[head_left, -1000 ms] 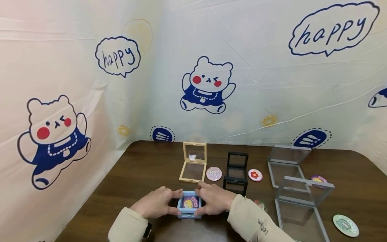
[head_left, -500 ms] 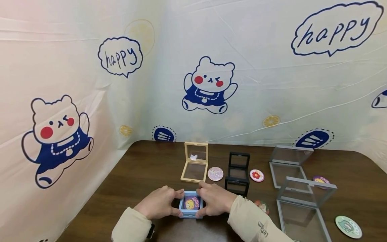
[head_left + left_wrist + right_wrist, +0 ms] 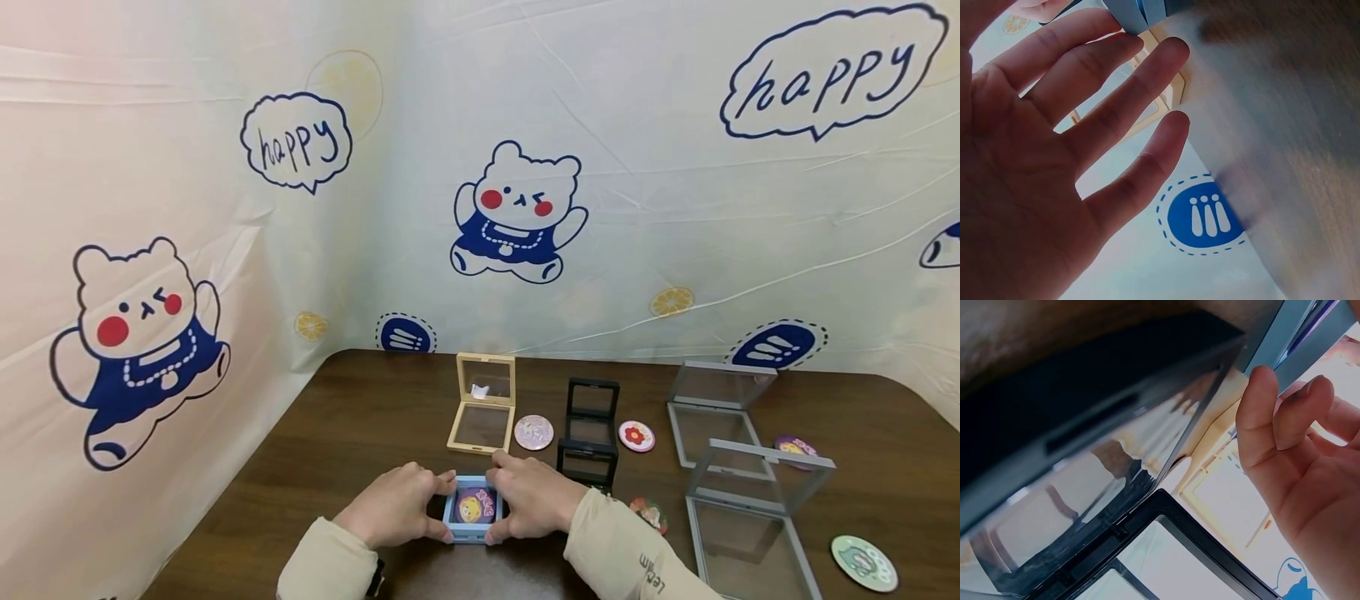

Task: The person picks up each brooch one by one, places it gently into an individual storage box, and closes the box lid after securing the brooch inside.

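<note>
A small light-blue display frame (image 3: pixel 469 528) lies on the dark wooden table, its lid down over a purple badge (image 3: pixel 476 506) with a yellow cartoon face. My left hand (image 3: pixel 397 504) grips its left side, thumb at the front corner and index finger at the back. On the right side, my right hand (image 3: pixel 534 498) holds it the same way. The left wrist view shows the left hand's other fingers spread beside the blue frame (image 3: pixel 1132 12). In the right wrist view, curled fingers (image 3: pixel 1257 406) are close to the frame's edge, and a black frame (image 3: pixel 1041 419) stands nearby.
Behind the hands stand an opened wooden-coloured frame (image 3: pixel 482 448) and black frames (image 3: pixel 592 408). To the right are two opened grey frames (image 3: pixel 750 507). Round badges lie among them: lilac (image 3: pixel 534 432), red-flowered (image 3: pixel 637 436), purple (image 3: pixel 795 448), green (image 3: pixel 864 563) and one by the right sleeve (image 3: pixel 649 515).
The blue frame's lid has come down at the front edge, and the gap seen there earlier has closed. Both hands keep their places on its sides.
</note>
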